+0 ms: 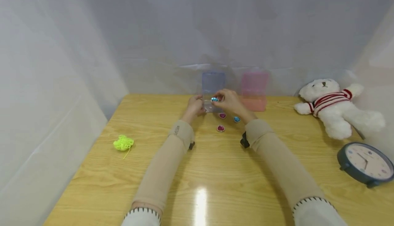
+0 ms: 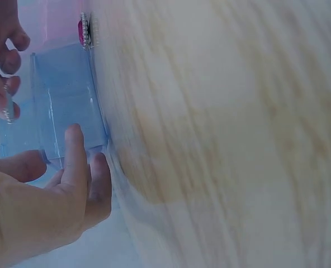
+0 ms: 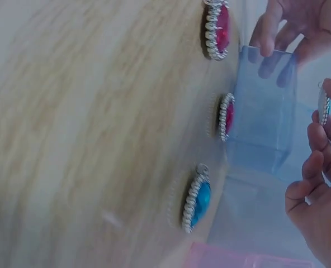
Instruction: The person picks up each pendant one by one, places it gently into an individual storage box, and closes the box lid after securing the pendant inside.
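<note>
My right hand (image 1: 229, 101) pinches a blue gem pendant (image 1: 214, 99) between thumb and fingers, just above a clear blue plastic box (image 3: 263, 106). The box's lid (image 1: 213, 82) stands raised at the back. At the box's left side, my left hand (image 2: 53, 195) holds its edge, with the fingers on the outside wall. Two magenta gem pendants (image 1: 220, 128) and a second blue pendant (image 3: 198, 202) lie on the table in front of the boxes. In the right wrist view, the held pendant (image 3: 324, 106) shows edge-on with a silver beaded rim.
A pink box (image 1: 253, 104) with its lid raised stands to the right of the blue one. A white teddy bear (image 1: 335, 106) lies at the right, behind a round clock (image 1: 367, 162). Neon-yellow yarn (image 1: 123, 143) lies at the left of the wooden table (image 1: 147, 185).
</note>
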Available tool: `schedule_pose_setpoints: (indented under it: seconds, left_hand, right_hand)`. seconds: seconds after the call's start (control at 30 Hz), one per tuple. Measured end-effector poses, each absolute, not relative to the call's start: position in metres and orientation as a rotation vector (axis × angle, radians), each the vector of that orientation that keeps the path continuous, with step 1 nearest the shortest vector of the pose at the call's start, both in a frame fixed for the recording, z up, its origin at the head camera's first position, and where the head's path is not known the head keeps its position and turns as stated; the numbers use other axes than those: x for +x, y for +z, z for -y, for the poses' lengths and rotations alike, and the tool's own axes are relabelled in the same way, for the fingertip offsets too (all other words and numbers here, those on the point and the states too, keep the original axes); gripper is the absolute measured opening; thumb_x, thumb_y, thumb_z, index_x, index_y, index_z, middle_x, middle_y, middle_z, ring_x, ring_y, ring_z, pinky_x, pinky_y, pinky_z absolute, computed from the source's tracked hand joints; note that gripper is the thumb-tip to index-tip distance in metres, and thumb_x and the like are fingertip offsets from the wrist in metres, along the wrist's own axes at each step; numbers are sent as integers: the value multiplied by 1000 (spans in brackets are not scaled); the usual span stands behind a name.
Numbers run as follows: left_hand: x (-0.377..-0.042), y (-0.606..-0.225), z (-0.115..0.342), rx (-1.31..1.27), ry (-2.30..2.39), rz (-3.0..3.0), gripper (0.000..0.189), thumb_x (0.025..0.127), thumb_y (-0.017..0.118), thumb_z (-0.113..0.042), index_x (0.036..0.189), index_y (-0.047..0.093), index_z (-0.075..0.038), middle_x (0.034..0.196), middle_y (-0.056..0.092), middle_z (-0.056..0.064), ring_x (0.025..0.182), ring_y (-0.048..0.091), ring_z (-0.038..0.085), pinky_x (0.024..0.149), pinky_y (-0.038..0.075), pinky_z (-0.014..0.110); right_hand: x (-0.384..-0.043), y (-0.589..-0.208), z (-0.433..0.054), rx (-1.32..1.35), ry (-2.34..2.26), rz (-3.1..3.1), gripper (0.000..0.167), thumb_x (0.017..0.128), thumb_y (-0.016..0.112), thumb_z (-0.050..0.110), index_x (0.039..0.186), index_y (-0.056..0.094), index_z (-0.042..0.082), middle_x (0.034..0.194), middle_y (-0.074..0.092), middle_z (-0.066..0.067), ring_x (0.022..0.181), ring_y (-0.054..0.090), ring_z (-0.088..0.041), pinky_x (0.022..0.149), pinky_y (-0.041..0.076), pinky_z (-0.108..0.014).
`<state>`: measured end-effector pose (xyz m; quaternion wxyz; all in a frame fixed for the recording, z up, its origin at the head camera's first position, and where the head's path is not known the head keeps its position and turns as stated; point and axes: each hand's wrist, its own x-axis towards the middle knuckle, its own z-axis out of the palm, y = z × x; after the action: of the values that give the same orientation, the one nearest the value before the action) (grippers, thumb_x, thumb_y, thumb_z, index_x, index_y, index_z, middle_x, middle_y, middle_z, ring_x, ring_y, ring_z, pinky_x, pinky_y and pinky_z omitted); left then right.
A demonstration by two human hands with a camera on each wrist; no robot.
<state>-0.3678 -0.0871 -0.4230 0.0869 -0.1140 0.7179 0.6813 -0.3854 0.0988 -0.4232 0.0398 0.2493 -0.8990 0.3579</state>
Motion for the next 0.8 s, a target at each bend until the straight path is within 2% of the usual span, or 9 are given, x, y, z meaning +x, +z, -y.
schedule_pose_setpoints:
  seconds: [0.27,0.53,0.6,0.73,0.8]
  left_hand:
    - [-368,-423,88,-334,2043,-2106,55,107,43,-2,161,39,-4,156,49,26,96,56,24,115,54,49]
    - [-363,-421,85,-309,2048,-2134,56,106,42,-3,162,37,-5,163,43,22,115,60,33,113,55,51]
    - [-362,-420,85,-309,2058,-2149,55,106,42,-3,161,39,-4,164,42,21,113,61,32,111,57,50]
    - [-361,-419,84,-319,2043,-2200,54,106,41,-2,160,42,-4,160,47,23,97,59,27,101,60,46]
    - [-361,-418,86,-323,2023,-2229,53,106,41,-4,159,43,-4,157,50,23,96,58,25,97,61,43]
  right_hand:
    - [-388,-424,-89,701,1014,2801,31,98,74,28,120,75,6,107,70,-13,99,64,-28,86,57,-41]
    - [-390,-419,-81,694,935,2876,37,101,71,31,128,72,5,108,69,-13,99,62,-28,87,55,-42]
    - [-390,-417,-80,719,918,2886,38,102,70,30,130,70,4,108,68,-14,98,61,-29,87,55,-43]
    - [-390,-415,-81,731,929,2885,38,103,68,27,132,69,2,110,69,-16,100,62,-30,89,55,-44]
    - [-390,-415,-83,731,944,2876,37,104,66,26,132,69,2,111,69,-16,101,63,-30,89,56,-44]
